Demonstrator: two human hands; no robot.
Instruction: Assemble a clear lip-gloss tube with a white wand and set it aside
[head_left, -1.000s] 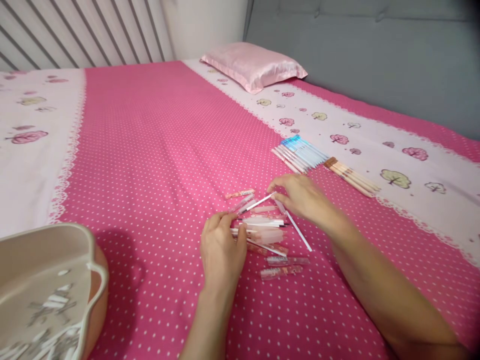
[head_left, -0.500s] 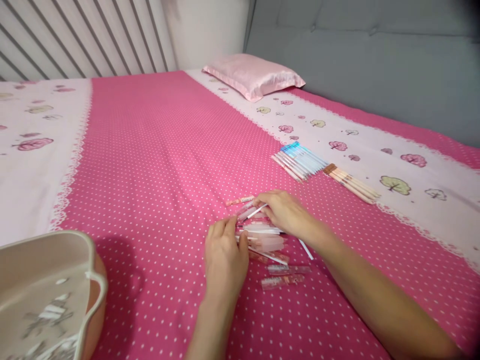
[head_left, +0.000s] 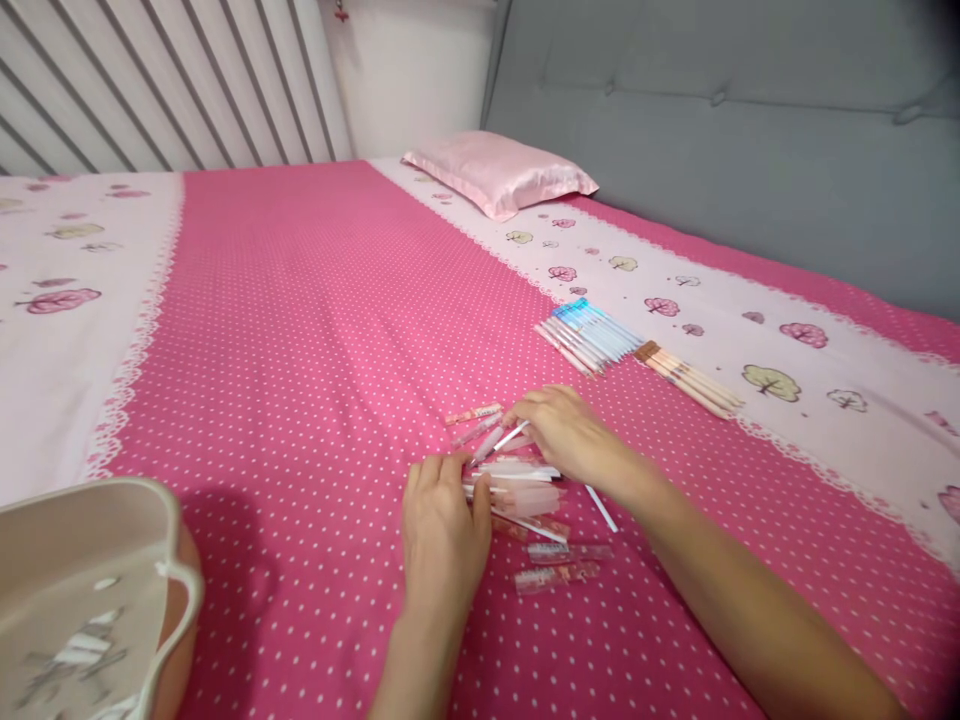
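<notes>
A loose pile of pen parts (head_left: 525, 497), clear and pink barrels mixed with thin white refills, lies on the pink bedspread. At the pile's left end is my left hand (head_left: 444, 515), fingers curled and thumb bent in against the parts; what lies between them is hidden. My right hand (head_left: 559, 425) reaches over the far side, its fingers closed at the upper end of a slanting white pen refill (head_left: 511, 436). Beneath that wrist lies another white refill (head_left: 601, 508). Two clear printed barrels (head_left: 556, 577) rest nearest me, and a printed pink one (head_left: 472, 414) lies beyond the pile.
Farther right lie a row of blue and pink pens (head_left: 589, 332) and a row of beige pens with brown ends (head_left: 688, 378). A beige basin (head_left: 176, 540) holding white and grey pieces stands at the lower left. A pink pillow (head_left: 501, 170) rests near the grey headboard (head_left: 697, 160).
The view has tilted up slightly, so everything sits a little lower. Both hands stay at the pile with nearly the same pose; the pen parts have barely shifted.
</notes>
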